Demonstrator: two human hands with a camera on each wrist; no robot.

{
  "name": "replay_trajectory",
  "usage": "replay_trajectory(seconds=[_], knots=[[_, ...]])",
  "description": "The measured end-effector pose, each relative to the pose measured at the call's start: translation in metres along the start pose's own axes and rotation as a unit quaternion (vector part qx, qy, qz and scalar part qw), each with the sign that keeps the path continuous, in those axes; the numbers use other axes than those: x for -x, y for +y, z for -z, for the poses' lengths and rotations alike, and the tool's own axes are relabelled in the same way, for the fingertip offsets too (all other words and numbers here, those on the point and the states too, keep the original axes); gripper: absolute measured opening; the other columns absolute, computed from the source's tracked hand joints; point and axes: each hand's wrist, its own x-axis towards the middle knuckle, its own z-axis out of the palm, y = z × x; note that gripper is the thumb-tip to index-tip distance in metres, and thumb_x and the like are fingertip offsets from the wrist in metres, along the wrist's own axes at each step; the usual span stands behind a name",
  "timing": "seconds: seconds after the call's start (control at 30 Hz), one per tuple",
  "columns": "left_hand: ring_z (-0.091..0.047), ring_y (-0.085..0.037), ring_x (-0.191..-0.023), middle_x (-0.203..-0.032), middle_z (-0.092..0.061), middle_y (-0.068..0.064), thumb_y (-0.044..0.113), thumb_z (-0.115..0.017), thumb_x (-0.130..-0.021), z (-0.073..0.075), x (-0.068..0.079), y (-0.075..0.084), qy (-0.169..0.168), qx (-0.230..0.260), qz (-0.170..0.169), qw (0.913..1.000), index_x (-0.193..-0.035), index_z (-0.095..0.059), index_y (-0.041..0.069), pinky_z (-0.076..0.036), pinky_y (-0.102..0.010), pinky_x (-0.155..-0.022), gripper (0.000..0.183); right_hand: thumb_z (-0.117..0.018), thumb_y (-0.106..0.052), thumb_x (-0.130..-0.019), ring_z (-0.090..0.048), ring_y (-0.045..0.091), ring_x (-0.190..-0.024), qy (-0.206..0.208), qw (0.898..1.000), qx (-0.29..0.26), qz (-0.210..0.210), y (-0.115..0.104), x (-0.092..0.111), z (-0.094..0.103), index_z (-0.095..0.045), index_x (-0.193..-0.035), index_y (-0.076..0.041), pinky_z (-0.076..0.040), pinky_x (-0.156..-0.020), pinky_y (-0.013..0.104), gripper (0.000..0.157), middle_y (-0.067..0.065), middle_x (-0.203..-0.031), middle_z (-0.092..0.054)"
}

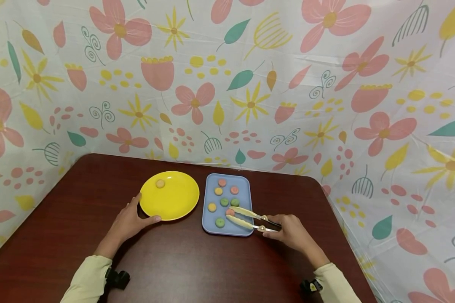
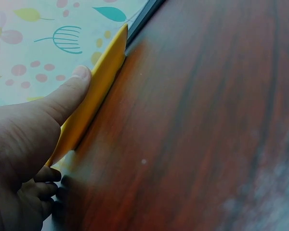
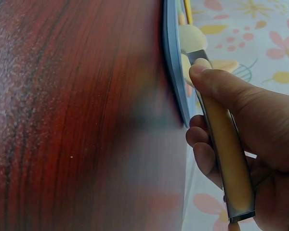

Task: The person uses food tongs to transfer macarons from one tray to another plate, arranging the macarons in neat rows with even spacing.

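My left hand [image 1: 127, 224] holds the near-left rim of a yellow plate [image 1: 172, 202]; in the left wrist view its thumb lies along the plate's edge with the fingers curled below. One pale beige macaron [image 1: 160, 183] lies on that plate. In my right hand [image 1: 291, 231] is a pair of cream-tipped metal tongs [image 1: 259, 227], gripped by the handles. Their tips are spread, one on each side of a pink macaron [image 1: 230, 212] on the blue tray [image 1: 236, 229]. The right wrist view shows the thumb [image 3: 219, 82] pressing on a tong arm.
Several more pink, yellow and green macarons are spread over the tray, including a green macaron [image 1: 220, 222] just beside the tongs. Plate and tray stand side by side on a dark brown table [image 1: 182, 261]. A flower-patterned sheet [image 1: 197, 139] hangs behind and at both sides.
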Motion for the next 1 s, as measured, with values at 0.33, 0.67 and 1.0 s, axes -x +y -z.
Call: replay_trajectory(seconds=[0.33,0.67,1.0], knots=[[-0.022,-0.060,-0.145,-0.162,-0.020,-0.035,0.068,-0.078,-0.079,0.001,0.000,0.001,-0.001,0.000,-0.001,1.0000,-0.163,-0.006,-0.001,-0.029,-0.075,-0.109,0.130,-0.089,-0.032,-0.080,-0.069,0.010,-0.088,0.003,1.000,-0.011,0.002,-0.002,-0.005,0.006,-0.076,-0.121,-0.007,-0.057,-0.073,0.031,0.050,0.001,-0.107,-0.077],[-0.022,-0.061,-0.145,-0.162,-0.021,-0.034,0.069,-0.077,-0.078,0.000,-0.001,-0.001,-0.001,-0.002,0.001,1.0000,-0.163,-0.006,0.000,-0.028,-0.075,-0.110,0.131,-0.087,-0.031,-0.083,-0.063,0.008,-0.079,-0.008,0.999,-0.028,0.031,-0.011,-0.025,0.021,-0.075,-0.123,-0.007,-0.051,-0.064,0.023,0.048,0.004,-0.106,-0.077],[-0.022,-0.061,-0.145,-0.163,-0.021,-0.033,0.067,-0.078,-0.079,0.001,0.000,0.000,-0.001,0.007,-0.001,1.0000,-0.163,-0.006,0.001,-0.029,-0.075,-0.110,0.129,-0.086,-0.031,-0.085,-0.056,0.007,-0.070,-0.022,0.999,-0.030,0.036,-0.024,-0.060,0.030,-0.074,-0.127,-0.010,-0.045,-0.058,0.023,0.048,0.004,-0.109,-0.077]])
